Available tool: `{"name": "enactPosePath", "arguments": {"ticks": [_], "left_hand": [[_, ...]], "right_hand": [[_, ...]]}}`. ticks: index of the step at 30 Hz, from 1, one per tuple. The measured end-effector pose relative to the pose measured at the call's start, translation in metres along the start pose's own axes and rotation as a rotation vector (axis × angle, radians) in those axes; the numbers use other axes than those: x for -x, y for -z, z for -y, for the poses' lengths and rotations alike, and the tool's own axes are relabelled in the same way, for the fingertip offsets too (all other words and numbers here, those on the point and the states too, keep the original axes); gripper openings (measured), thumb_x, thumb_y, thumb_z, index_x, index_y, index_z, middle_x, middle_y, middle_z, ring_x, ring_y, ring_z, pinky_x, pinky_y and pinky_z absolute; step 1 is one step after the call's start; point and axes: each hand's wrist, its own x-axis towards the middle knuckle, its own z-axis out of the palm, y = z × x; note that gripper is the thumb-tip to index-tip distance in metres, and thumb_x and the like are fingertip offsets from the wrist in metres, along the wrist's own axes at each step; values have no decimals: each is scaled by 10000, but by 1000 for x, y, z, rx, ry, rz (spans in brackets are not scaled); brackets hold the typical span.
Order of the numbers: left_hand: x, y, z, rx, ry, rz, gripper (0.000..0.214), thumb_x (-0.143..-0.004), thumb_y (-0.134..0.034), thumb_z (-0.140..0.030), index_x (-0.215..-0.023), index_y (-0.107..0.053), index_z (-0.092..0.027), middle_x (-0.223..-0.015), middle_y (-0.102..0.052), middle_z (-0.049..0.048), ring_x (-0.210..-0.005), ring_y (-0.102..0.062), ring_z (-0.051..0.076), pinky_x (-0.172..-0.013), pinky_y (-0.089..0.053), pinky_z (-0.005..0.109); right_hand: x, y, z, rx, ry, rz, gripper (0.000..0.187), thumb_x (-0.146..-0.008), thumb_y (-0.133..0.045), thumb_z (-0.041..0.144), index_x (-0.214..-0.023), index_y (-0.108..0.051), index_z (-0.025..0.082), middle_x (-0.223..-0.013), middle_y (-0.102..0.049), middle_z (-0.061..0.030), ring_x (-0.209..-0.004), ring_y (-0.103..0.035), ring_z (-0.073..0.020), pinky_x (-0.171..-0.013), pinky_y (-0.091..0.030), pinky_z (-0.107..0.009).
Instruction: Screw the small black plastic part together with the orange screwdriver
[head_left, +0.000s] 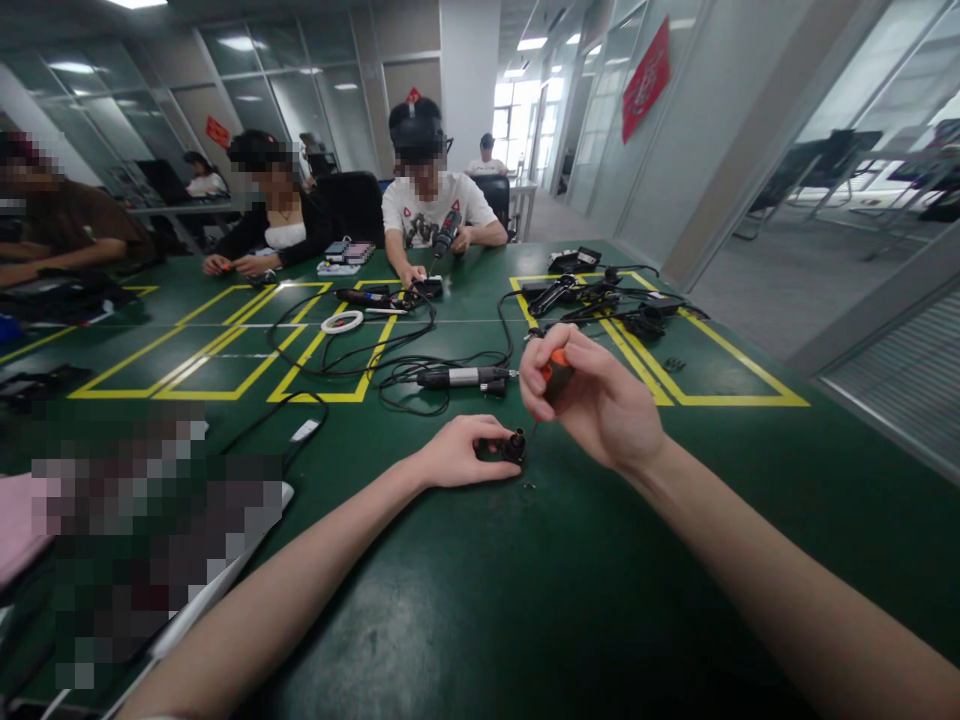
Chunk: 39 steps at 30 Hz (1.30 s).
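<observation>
My left hand (pixel 465 450) rests on the green table, its thumb and fingers closed round a small black part (pixel 514 447) with a short round stub on top. In my right hand (pixel 600 395) is a screwdriver (pixel 556 375) with an orange and dark handle. Its thin shaft points down beside the black part; whether the tip touches it I cannot tell. A few tiny bits, perhaps screws (pixel 529 486), lie on the table just in front of the part.
Beyond my hands lies a grey and black electric screwdriver (pixel 461 378) with a looping cable. Black parts and cables (pixel 600 300) are heaped at the back right, near small springs (pixel 673 364). A white tape roll (pixel 342 322) lies further off. Across the table a person (pixel 442 210) works with a power tool.
</observation>
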Motion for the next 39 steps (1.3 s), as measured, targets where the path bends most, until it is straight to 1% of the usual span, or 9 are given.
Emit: {"name": "enactPosePath", "arguments": {"ticks": [2, 6, 10, 18, 23, 26, 32, 35, 39], "left_hand": [[1, -2, 0, -109, -40, -25, 278, -870, -749, -410, -996, -779, -164, -968, -698, 57, -842, -625, 175, -744, -459, 255], [3, -7, 0, -331, -96, -56, 271, -898, -700, -412, -998, -750, -165, -871, -658, 54, -806, -614, 194, -721, -448, 274], [3, -8, 0, -396, -119, -67, 266, -913, -676, -419, -961, -722, -161, -849, -648, 51, -767, -600, 187, -684, -428, 277], [4, -9, -1, -374, -156, -63, 283, -956, -622, -435, -951, -696, -161, -908, -690, 95, -850, -633, 223, -761, -469, 305], [3, -7, 1, -279, -97, -61, 217, -871, -665, -336, -985, -730, -164, -933, -710, 84, -854, -640, 219, -778, -487, 296], [-1, -2, 3, -92, 2, -44, 240, -868, -582, -228, -994, -773, -154, -959, -742, 66, -829, -642, 192, -769, -486, 280], [-8, 3, 10, 250, 178, -34, 293, -857, -630, -228, -1074, -799, -129, -979, -790, 55, -849, -649, 188, -793, -493, 276], [-8, 3, 10, 331, 196, -21, 303, -848, -671, -242, -1099, -801, -131, -990, -797, 57, -835, -649, 180, -782, -493, 268], [-7, 4, 7, 283, 216, -29, 315, -827, -736, -291, -1093, -812, -141, -951, -792, 50, -729, -583, 146, -684, -442, 243]], "right_hand": [[0, -2, -1, -13, -8, 14, 227, -916, -636, 357, -770, -620, 185, -681, -570, 6, -539, -504, -115, -530, -371, -256], [1, -4, -3, -60, -22, 22, 313, -947, -606, 404, -721, -595, 188, -584, -424, 41, -490, -325, -93, -456, -243, -220], [5, -5, -5, -22, 22, 36, 358, -932, -581, 485, -701, -527, 217, -510, -302, 86, -426, -187, -81, -427, -186, -224], [6, -8, -7, 12, 57, -12, 276, -912, -633, 427, -773, -481, 243, -496, -354, 107, -416, -174, -76, -421, -191, -206], [5, -8, -9, 77, 102, -48, 306, -906, -681, 468, -778, -526, 237, -550, -473, 74, -414, -305, -82, -407, -238, -213], [3, -10, -9, 92, 88, -48, 370, -914, -668, 535, -746, -571, 220, -570, -494, 48, -439, -367, -92, -421, -275, -231], [2, -10, -8, 21, 9, -25, 554, -922, -593, 684, -634, -500, 219, -520, -290, 72, -435, -188, -85, -395, -137, -224], [3, -6, -9, 21, 20, -48, 515, -909, -596, 685, -683, -489, 235, -509, -263, 87, -431, -144, -86, -396, -138, -221], [3, -4, -10, 13, 36, -68, 398, -887, -679, 581, -781, -482, 252, -518, -318, 101, -429, -164, -83, -412, -171, -207]]}}
